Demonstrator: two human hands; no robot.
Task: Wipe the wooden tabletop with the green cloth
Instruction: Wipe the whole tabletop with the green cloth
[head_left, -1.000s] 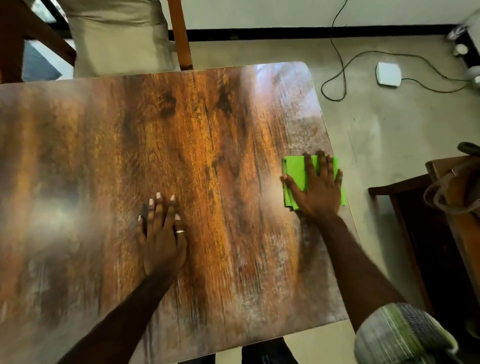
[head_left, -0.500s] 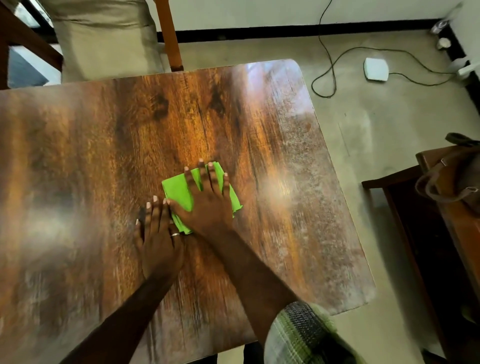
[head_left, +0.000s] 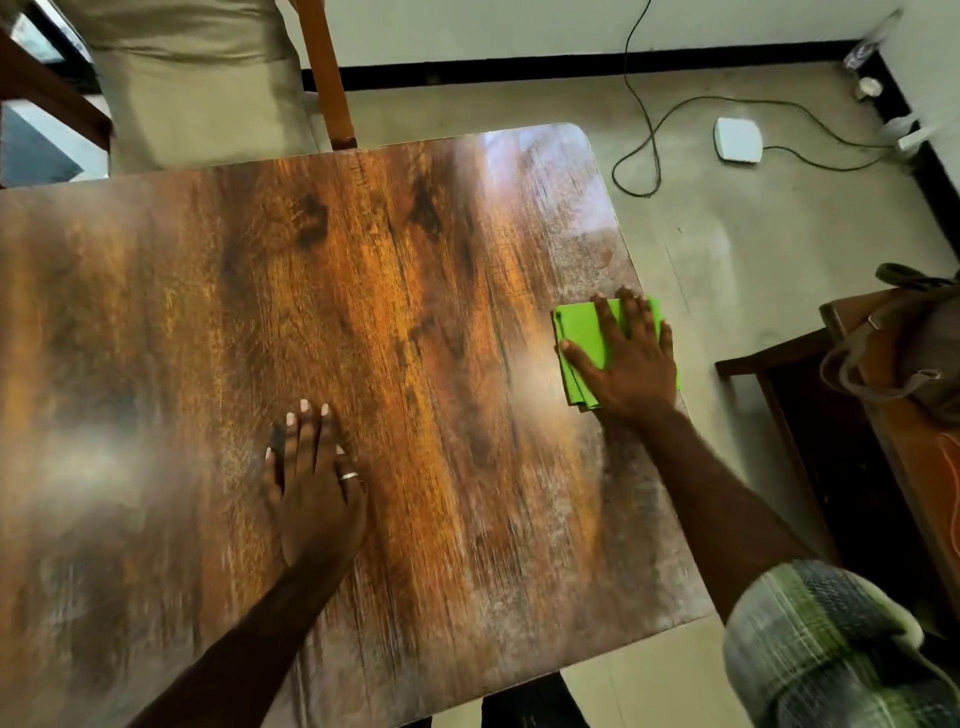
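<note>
We are pressing the green cloth (head_left: 583, 335) under the flat right hand (head_left: 631, 366), spreading pressure evenly near the tabletop (head_left: 415, 312) edge; left hand (head_left: 317, 493) bracing flat, empty.

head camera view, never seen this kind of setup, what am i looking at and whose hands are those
There is no machine here. A person wears a camera on the head, so this one picture looks down at their own two bare hands. The surface is a wooden tabletop. On it lies a folded green cloth, near the right edge. The right hand presses flat on the cloth with straight fingers; nothing is gripped. The left hand, wearing a ring, rests flat on the bare wood. On the floor beyond lies a white box.
</note>
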